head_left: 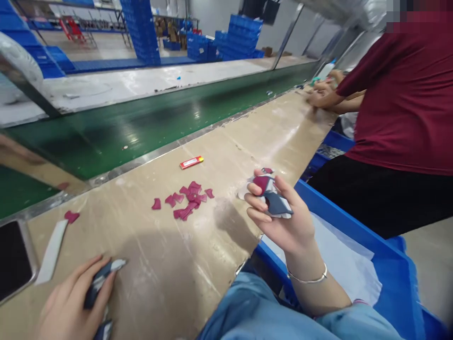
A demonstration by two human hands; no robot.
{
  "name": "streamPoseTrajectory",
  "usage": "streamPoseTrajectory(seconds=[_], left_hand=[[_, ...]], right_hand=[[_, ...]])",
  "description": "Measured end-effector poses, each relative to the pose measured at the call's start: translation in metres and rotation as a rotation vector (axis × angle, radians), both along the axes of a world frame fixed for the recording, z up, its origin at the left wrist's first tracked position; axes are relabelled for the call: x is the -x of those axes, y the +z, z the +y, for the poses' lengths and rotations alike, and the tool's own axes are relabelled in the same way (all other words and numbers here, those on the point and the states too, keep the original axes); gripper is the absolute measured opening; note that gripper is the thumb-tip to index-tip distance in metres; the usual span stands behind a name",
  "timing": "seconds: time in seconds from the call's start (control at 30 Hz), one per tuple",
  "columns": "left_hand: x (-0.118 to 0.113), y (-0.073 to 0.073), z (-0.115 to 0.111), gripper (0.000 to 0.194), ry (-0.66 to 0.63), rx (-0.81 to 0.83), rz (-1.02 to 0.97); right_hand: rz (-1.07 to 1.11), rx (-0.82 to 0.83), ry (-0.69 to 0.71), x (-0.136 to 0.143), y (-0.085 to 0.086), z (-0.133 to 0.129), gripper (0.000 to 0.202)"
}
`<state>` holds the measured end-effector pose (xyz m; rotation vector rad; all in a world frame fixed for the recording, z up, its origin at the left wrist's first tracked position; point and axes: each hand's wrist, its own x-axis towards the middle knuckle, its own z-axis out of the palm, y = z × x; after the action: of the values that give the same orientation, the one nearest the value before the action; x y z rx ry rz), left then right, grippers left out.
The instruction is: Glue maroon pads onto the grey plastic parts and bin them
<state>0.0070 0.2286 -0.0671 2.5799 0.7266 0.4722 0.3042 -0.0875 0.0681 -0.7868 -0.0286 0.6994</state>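
At the right, my right hand [288, 222] is raised above the table edge, its fingers curled round a small navy, white and maroon moulded piece [278, 204]. Another piece of similar colours [267, 171] shows partly behind those fingers. Low on the left, my left hand [76, 295] rests at the tabletop with thumb and fingers closed about a navy-and-white piece [101, 278]. A second dark piece [103, 329] lies just below that thumb. Several small maroon pieces [191, 200] are scattered mid-table. One more maroon piece [71, 216] touches a flat whitish strip [52, 252].
A phone [16, 259] lies at the left edge. A red-and-yellow packet [191, 162] sits near the green conveyor belt [148, 123]. Right of the table is a blue crate [392, 269] with white sheeting. A co-worker in a maroon shirt [410, 99] stands farther along.
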Motion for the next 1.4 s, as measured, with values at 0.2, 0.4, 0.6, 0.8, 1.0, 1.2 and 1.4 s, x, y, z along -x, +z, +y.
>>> streamPoseTrajectory(seconds=[0.2,0.4,0.6,0.8,1.0,1.2,1.4], left_hand=[[-0.016,0.039,-0.034,0.032,0.087,-0.036,0.052],[-0.025,0.050,-0.052,0.020,0.211,0.247,-0.116],[-0.028,0.064,-0.064,0.034,0.341,0.825,-0.453],[-0.026,0.078,-0.067,0.053,0.248,1.223,-0.550],[-0.022,0.083,-0.064,0.041,0.188,1.568,-0.516],[-0.027,0.083,-0.072,0.027,0.168,1.671,-0.562],[-0.028,0.078,-0.076,0.027,0.239,1.678,-0.633]], right_hand=[[0.257,0.058,0.336,0.023,-0.023,0.033,0.017],[0.239,0.210,0.391,0.035,-0.060,0.032,0.025],[0.127,0.326,0.383,0.044,-0.081,0.035,0.035],[0.135,0.327,0.352,0.042,-0.091,0.038,0.030],[0.133,0.350,0.344,0.041,-0.092,0.037,0.029],[0.095,0.356,0.371,0.039,-0.094,0.036,0.026],[0.050,0.405,0.340,0.042,-0.091,0.037,0.033]])
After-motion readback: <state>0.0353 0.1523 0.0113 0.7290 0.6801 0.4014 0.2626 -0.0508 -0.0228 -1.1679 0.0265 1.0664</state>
